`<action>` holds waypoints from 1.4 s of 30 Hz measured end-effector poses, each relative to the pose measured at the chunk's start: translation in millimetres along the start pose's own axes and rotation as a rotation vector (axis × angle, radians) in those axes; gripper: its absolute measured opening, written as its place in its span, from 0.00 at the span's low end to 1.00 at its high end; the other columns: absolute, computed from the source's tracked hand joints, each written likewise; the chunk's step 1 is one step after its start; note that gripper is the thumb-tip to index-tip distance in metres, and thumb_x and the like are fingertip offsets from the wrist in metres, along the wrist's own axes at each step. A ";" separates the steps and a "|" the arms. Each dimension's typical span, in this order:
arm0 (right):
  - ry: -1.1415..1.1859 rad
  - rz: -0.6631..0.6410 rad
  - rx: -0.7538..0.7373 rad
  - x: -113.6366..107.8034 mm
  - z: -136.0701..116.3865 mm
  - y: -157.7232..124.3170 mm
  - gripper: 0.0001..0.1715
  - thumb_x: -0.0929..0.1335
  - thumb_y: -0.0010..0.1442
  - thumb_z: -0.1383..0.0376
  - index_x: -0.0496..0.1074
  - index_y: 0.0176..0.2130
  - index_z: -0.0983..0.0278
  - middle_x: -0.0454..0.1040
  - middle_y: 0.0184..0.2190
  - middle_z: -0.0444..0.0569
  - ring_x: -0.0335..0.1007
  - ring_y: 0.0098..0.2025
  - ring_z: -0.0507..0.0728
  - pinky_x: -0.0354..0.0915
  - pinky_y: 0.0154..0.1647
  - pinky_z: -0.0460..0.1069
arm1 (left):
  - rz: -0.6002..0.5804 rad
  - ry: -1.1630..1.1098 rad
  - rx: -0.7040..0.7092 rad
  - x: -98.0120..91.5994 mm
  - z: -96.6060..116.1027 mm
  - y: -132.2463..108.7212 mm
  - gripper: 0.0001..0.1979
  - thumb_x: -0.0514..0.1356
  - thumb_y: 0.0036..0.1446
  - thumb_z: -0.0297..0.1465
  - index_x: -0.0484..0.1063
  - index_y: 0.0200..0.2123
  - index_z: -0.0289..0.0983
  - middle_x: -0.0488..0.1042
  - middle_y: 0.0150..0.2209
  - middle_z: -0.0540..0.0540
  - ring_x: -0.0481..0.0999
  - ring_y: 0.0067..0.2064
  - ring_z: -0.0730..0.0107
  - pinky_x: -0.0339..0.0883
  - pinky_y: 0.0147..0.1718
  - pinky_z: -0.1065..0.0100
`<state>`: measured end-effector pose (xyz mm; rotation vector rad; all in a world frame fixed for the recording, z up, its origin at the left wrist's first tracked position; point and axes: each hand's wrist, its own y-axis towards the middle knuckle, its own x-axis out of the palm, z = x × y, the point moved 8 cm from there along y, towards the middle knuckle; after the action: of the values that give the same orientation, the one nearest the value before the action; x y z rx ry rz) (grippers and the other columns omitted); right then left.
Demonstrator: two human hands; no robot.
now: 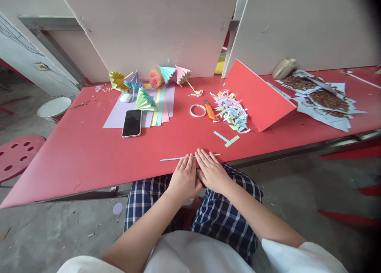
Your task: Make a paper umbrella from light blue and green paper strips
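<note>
My left hand (184,177) and my right hand (213,172) lie side by side at the table's front edge, fingers stretched out flat. Both press on a thin rolled paper stick (170,159), pale blue at its left end and greenish at its right. The hands cover its middle. Just beyond them, a blue paper strip (220,137) and a green paper strip (233,140) lie touching at an angle. Farther back are an orange utility knife (210,111), a roll of white tape (198,111) and a heap of coloured paper scraps (233,110).
On the red table (89,153) are a phone (132,123), coloured paper sheets (114,116) and several folded paper umbrellas (145,101). A red board (258,94) leans at the right, beside papers bearing brown bits (324,98). A stool (22,155) stands at left.
</note>
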<state>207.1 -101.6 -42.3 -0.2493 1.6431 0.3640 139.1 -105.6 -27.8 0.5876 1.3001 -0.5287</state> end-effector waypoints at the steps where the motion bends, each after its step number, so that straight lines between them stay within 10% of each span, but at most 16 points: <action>1: 0.000 -0.003 -0.001 -0.2 -0.8 -1.3 0.32 0.55 0.59 0.64 0.46 0.60 0.73 0.43 0.62 0.57 0.36 0.64 0.58 0.42 0.62 0.57 | 0.003 0.003 -0.002 0.0 1.2 -1.1 0.30 0.47 0.52 0.32 0.53 0.56 0.20 0.53 0.59 0.30 0.49 0.61 0.52 0.46 0.57 0.55; 26: 0.068 0.003 -0.025 -7.5 -8.1 -21.5 0.30 0.55 0.59 0.66 0.49 0.60 0.71 0.48 0.61 0.53 0.41 0.63 0.58 0.43 0.61 0.59 | 0.065 0.051 -0.028 -19.1 2.9 -3.0 0.19 0.46 0.57 0.27 0.62 0.52 0.30 0.68 0.48 0.37 0.64 0.50 0.58 0.58 0.49 0.59; 33: 0.052 0.025 -0.028 -10.2 -8.8 -22.9 0.32 0.57 0.57 0.68 0.49 0.60 0.70 0.50 0.61 0.52 0.42 0.62 0.58 0.43 0.61 0.59 | -0.124 0.084 -0.060 -22.4 -36.1 33.5 0.10 0.51 0.53 0.23 0.71 0.29 0.36 0.71 0.28 0.43 0.72 0.32 0.64 0.63 0.31 0.66; 42: 0.076 0.020 -0.025 -9.2 -10.5 -26.2 0.32 0.57 0.57 0.68 0.47 0.60 0.71 0.49 0.61 0.52 0.42 0.62 0.59 0.40 0.61 0.60 | -0.189 0.104 0.038 -16.8 -26.4 32.5 0.09 0.50 0.53 0.21 0.69 0.31 0.35 0.70 0.31 0.44 0.71 0.34 0.66 0.63 0.29 0.70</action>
<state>208.1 -130.3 -34.6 -0.2677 1.7174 0.3946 138.2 -63.2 -12.3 0.5320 1.4555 -0.6864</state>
